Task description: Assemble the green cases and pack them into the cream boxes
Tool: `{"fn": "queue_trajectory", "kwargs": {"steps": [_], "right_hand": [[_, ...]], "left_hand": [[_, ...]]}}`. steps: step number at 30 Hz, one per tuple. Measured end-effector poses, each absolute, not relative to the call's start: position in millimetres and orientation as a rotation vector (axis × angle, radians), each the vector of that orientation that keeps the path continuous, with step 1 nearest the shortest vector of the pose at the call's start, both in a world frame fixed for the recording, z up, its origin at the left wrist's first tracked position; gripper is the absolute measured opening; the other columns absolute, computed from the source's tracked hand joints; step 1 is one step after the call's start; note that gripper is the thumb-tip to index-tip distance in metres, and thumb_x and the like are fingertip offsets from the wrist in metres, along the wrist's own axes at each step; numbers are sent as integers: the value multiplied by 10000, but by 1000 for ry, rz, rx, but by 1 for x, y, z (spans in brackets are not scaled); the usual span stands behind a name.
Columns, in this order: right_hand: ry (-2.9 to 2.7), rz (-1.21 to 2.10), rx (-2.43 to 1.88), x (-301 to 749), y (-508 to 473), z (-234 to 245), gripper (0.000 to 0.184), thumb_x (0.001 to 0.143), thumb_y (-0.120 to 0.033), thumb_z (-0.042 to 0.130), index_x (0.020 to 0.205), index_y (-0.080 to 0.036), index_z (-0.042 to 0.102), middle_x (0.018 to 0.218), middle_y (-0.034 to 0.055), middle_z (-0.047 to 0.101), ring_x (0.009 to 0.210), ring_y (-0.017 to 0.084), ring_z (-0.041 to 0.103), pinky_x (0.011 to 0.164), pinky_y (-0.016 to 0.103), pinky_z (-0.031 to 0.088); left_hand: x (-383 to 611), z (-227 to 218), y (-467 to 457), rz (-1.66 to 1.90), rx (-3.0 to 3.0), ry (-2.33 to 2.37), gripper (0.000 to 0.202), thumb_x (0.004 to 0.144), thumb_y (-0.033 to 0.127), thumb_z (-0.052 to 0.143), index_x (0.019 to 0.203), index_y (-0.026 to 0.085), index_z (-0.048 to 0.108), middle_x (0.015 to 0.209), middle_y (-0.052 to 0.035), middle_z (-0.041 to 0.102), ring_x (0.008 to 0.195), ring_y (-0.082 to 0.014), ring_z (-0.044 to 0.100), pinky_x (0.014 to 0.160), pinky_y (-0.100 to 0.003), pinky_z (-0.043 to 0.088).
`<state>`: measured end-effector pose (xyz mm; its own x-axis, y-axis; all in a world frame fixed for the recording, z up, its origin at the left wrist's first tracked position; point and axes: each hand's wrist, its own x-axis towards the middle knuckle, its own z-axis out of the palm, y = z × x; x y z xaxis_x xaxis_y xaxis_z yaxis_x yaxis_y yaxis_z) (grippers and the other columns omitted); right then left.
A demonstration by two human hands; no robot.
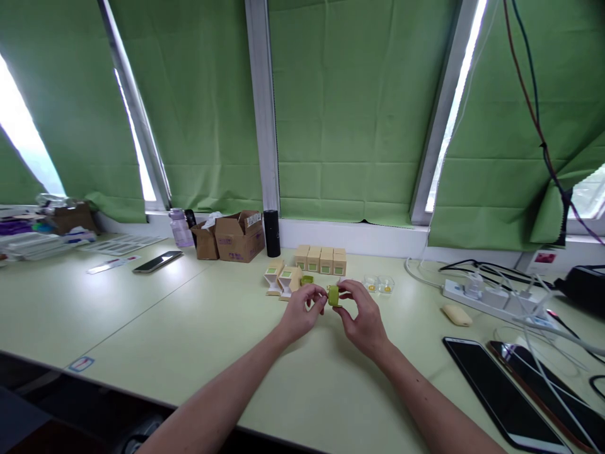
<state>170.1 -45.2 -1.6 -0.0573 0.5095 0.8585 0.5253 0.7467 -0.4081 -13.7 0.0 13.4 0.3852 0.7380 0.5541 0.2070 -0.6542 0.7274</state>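
Note:
A small olive-green case (pixel 333 296) is held up above the table in front of me, in the fingertips of my right hand (pixel 365 318). Thumb and index finger grip it from the right side. My left hand (pixel 305 310) is closed in a pinch at the left edge of the case; whatever lies between those fingertips is too small to make out. Just behind my left hand sits another green piece (pixel 307 279). Two opened small cartons (pixel 286 280) with white insides lie left of it. Clear plastic cups (pixel 379 285) with yellow-orange bits stand beyond my right hand.
Several small tan boxes (pixel 320 260) stand in a row at the back. Cardboard boxes (pixel 240 236) and a black cylinder (pixel 271 233) are left of them. On the right lie a power strip (pixel 491 297) with cables, a cream oval object (pixel 457 314) and a dark tablet (pixel 496 388).

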Motion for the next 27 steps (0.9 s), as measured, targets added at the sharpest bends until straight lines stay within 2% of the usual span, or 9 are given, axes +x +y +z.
{"fn": "queue_trajectory", "kwargs": {"steps": [14, 27], "right_hand": [[-1724, -3, -829, 168, -47, -2, 433, 901, -95, 592, 1305, -246, 550, 1245, 125, 636, 1104, 266, 644, 904, 471, 641], [-1718, 35, -856, 170, -43, -5, 410, 897, -125, 614, 1284, -251, 563, 1222, 115, 659, 1073, 270, 668, 932, 488, 623]], "left_hand": [[-11, 11, 1, 1226, 1973, 791, 254, 944, 411, 599, 844, 178, 608, 584, 46, 531, 557, -113, 494, 580, -251, 387], [-11, 13, 0, 1228, 1955, 821, 228, 927, 382, 607, 834, 174, 615, 575, 47, 527, 551, -112, 475, 589, -253, 380]]}}
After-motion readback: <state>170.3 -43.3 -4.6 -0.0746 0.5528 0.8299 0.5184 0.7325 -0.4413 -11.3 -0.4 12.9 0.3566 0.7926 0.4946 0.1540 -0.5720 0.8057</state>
